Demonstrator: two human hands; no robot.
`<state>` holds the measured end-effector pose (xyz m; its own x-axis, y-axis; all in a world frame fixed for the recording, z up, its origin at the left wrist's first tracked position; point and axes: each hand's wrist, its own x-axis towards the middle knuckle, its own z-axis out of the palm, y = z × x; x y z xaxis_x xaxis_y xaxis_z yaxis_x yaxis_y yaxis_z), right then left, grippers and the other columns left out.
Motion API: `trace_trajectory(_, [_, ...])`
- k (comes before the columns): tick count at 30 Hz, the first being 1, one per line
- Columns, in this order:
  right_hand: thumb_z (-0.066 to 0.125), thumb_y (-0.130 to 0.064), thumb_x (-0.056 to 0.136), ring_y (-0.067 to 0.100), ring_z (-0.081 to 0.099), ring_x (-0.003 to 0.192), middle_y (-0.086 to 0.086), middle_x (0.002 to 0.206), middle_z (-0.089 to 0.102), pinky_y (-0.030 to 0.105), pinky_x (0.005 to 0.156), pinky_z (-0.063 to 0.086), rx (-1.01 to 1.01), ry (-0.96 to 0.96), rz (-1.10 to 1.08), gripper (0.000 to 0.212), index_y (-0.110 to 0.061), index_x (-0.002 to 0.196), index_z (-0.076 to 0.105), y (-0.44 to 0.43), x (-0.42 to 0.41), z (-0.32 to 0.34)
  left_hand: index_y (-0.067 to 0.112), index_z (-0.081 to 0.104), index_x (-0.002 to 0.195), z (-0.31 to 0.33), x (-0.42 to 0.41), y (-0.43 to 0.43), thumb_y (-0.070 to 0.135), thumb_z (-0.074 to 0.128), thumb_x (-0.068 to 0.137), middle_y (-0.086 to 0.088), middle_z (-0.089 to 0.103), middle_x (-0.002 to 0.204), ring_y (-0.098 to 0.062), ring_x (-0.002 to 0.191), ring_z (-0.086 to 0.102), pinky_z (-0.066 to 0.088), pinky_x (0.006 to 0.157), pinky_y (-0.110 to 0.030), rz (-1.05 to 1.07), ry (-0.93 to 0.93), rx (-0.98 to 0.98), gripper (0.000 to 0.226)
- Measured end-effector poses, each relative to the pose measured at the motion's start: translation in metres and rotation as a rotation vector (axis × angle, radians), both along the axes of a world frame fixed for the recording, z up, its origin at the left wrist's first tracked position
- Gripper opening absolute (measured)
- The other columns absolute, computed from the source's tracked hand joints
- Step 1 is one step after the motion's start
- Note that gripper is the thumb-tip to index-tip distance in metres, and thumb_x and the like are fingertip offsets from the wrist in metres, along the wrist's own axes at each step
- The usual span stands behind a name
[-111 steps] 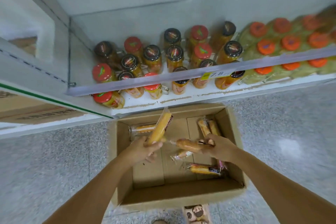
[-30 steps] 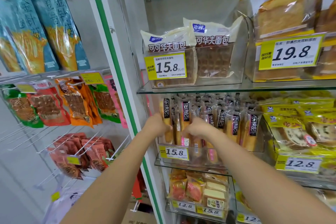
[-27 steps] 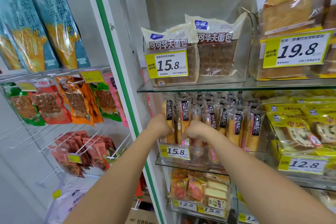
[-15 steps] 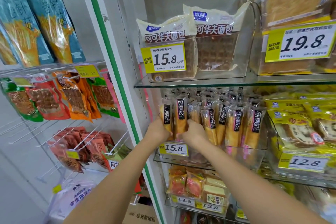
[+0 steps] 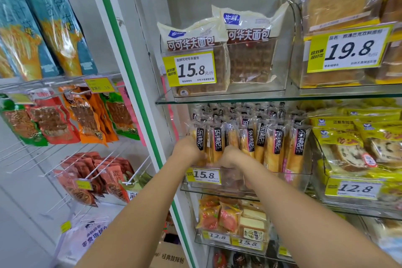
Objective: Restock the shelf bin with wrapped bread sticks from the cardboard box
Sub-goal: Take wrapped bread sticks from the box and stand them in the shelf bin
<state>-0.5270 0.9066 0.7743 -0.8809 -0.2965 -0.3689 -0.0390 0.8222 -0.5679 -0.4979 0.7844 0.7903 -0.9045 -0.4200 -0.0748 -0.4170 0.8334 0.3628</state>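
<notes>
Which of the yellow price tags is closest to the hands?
The yellow-and-white 15.8 tag on the clear plastic bin of wrapped bread sticks, directly below the left hand and right hand. Every other tag sits well away from them.

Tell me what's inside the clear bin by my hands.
Rows of wrapped bread sticks stand upright in the clear bin. The left hand and right hand hide some lower ends.

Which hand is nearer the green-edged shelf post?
Left. The left hand sits just right of the post; the right hand is farther right among the bread sticks.
</notes>
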Motion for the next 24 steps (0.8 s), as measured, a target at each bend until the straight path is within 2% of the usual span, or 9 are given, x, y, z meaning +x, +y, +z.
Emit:
trace_trajectory(1, [0.058, -0.051, 0.088, 0.028, 0.06, 0.107, 0.014, 0.129, 0.055, 0.031, 0.075, 0.047, -0.025, 0.02, 0.01, 0.069, 0.0, 0.133, 0.044, 0.002, -0.001, 0.003, 0.007, 0.057, 0.089, 0.004, 0.001, -0.001, 0.039, 0.072, 0.078, -0.004, 0.061, 0.083, -0.023, 0.085, 0.062, 0.047, 0.068, -0.03, 0.017, 0.072, 0.0, 0.036])
trace_trajectory(2, [0.055, -0.058, 0.087, 0.028, 0.058, 0.111, 0.013, 0.128, 0.056, 0.031, 0.077, 0.046, -0.052, 0.047, 0.004, 0.073, -0.003, 0.134, 0.046, 0.004, -0.001, 0.006, 0.006, 0.053, 0.083, 0.008, 0.003, 0.0, 0.038, 0.07, 0.08, -0.004, 0.057, 0.076, -0.023, 0.08, 0.06, 0.045, 0.066, -0.03, 0.04, 0.141, -0.001, 0.037])
trace_trajectory(4, [0.055, -0.058, 0.086, 0.025, 0.063, 0.094, 0.006, 0.09, 0.062, 0.028, 0.068, 0.046, -0.076, 0.155, -0.036, 0.056, -0.008, 0.11, 0.058, 0.006, -0.004, 0.007, 0.006, 0.05, 0.086, 0.011, 0.007, 0.0, 0.037, 0.069, 0.082, -0.007, 0.056, 0.079, -0.026, 0.082, 0.061, 0.045, 0.065, -0.031, 0.052, 0.207, -0.036, 0.036])
trace_trajectory(6, [0.058, -0.05, 0.088, 0.021, 0.059, 0.075, 0.002, 0.069, 0.05, 0.027, 0.065, 0.046, -0.018, 0.223, -0.076, 0.042, -0.009, 0.095, 0.058, 0.004, -0.006, 0.005, 0.005, 0.054, 0.091, 0.01, 0.008, 0.001, 0.038, 0.068, 0.082, -0.012, 0.064, 0.089, -0.028, 0.088, 0.064, 0.048, 0.067, -0.033, 0.076, 0.167, -0.069, 0.037])
trace_trajectory(11, [0.057, -0.031, 0.092, 0.02, 0.057, 0.076, 0.006, 0.1, 0.064, 0.022, 0.049, 0.04, 0.108, 0.295, -0.076, 0.032, -0.006, 0.11, 0.06, -0.008, -0.011, 0.0, 0.002, 0.059, 0.095, 0.008, 0.002, 0.0, 0.042, 0.066, 0.083, -0.012, 0.068, 0.095, -0.028, 0.088, 0.066, 0.047, 0.064, -0.033, 0.085, 0.078, -0.119, 0.042])
trace_trajectory(14, [0.054, -0.032, 0.094, 0.021, 0.057, 0.081, 0.009, 0.114, 0.063, 0.028, 0.065, 0.046, 0.229, 0.312, -0.022, 0.035, -0.004, 0.113, 0.059, -0.01, -0.017, 0.005, 0.003, 0.06, 0.096, 0.012, -0.004, 0.001, 0.046, 0.064, 0.083, -0.011, 0.067, 0.098, -0.027, 0.09, 0.065, 0.047, 0.066, -0.032, 0.061, 0.027, -0.177, 0.045])
trace_trajectory(17, [0.055, -0.054, 0.088, 0.022, 0.063, 0.1, 0.008, 0.121, 0.061, 0.03, 0.077, 0.05, 0.358, 0.372, 0.007, 0.057, -0.006, 0.118, 0.057, -0.008, -0.017, 0.014, 0.005, 0.061, 0.099, 0.017, -0.001, 0.004, 0.052, 0.058, 0.085, -0.008, 0.068, 0.099, -0.024, 0.092, 0.065, 0.045, 0.067, -0.03, 0.037, -0.024, -0.347, 0.049])
trace_trajectory(21, [0.052, -0.06, 0.085, 0.023, 0.065, 0.098, 0.008, 0.113, 0.065, 0.031, 0.077, 0.053, 0.344, 0.461, -0.002, 0.061, -0.005, 0.11, 0.059, -0.004, -0.011, 0.005, 0.005, 0.059, 0.101, 0.011, 0.016, 0.007, 0.052, 0.051, 0.089, -0.01, 0.066, 0.097, -0.028, 0.093, 0.065, 0.048, 0.068, -0.033, 0.008, 0.027, -0.388, 0.049])
trace_trajectory(24, [0.048, -0.062, 0.087, 0.024, 0.065, 0.09, 0.007, 0.098, 0.066, 0.032, 0.068, 0.05, 0.241, 0.523, -0.04, 0.054, -0.009, 0.094, 0.058, 0.004, -0.003, 0.0, 0.007, 0.06, 0.093, -0.005, 0.04, 0.008, 0.042, 0.054, 0.091, -0.011, 0.065, 0.087, -0.03, 0.089, 0.065, 0.048, 0.065, -0.034, -0.024, 0.192, -0.254, 0.036])
